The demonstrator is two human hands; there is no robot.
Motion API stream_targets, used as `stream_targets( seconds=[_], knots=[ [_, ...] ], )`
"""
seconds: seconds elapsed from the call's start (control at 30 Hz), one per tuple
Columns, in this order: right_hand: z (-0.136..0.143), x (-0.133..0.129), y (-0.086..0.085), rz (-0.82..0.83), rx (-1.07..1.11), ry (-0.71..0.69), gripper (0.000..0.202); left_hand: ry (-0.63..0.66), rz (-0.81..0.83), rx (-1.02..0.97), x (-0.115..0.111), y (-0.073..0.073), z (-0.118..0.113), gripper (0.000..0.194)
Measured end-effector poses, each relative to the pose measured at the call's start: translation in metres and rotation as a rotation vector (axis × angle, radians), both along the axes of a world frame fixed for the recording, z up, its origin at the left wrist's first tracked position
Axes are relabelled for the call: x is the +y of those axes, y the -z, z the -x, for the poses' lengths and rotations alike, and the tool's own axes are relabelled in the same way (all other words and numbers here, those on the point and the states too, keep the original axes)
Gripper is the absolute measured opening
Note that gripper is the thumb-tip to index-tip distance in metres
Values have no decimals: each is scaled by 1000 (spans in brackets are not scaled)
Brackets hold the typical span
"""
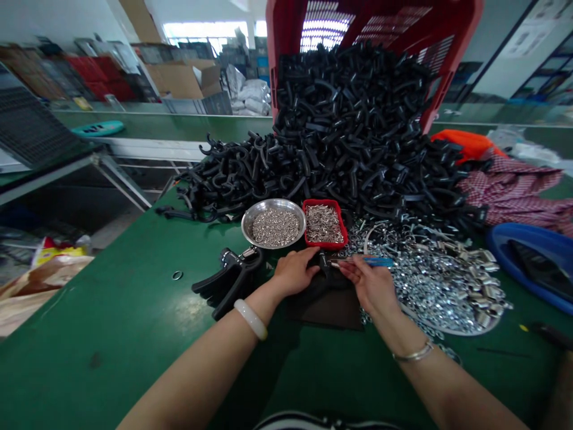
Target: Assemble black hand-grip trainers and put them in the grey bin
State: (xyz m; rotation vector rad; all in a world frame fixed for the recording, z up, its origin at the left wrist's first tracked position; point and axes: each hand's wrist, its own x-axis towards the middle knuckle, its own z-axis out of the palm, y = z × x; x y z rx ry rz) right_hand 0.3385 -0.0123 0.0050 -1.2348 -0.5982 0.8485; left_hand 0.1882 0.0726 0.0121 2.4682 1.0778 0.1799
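Note:
My left hand grips a black plastic part with thumb and fingers, holding it down over a dark pad. My right hand is closed on a slim blue-handled tool, whose thin end points left to the part. Close to the right fingertips is a small metal spring; whether they touch it I cannot tell. Left of my left hand lie several black clamp-like pieces with springs at their upper ends. Behind my hands stand a metal bowl and a red tray of small metal pieces.
A large heap of black curved parts spills from a tipped red crate. Loose shiny hardware spreads on the right, beside a blue tray. A metal ring lies on the green table. Checked cloth is at right.

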Motion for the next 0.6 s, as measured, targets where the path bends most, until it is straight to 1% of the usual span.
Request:
stream_targets(
  seconds=[0.03, 0.07, 0.1, 0.23, 0.3, 0.43, 0.6],
  knots=[
    [-1, 1, 0, -4, 62, -10, 37, 0, 0, -5, 0, 0, 0, 52],
    [-3, 2, -1, -2, 61, -28, 38, -3, 1, -7, 0, 0, 0, 53],
    [-4, 2, -4, 8, 13, -51, 39, -8, 4, -7, 0, 0, 0, 53],
    [-8, -2, -11, 60, -309, -88, 38, -17, 12, -18, -1, -1, 0, 52],
    [-8, -4, -10, 57, -392, -92, 35, -18, 6, -33, -1, -1, 1, 52],
    [-6, -5, -4, 9, -401, -77, 32, -18, 13, -32, 0, 1, 1, 52],
    [-3, -6, -1, 4, -458, -112, 26, -15, 16, -28, 1, 1, 1, 53]
  ],
)
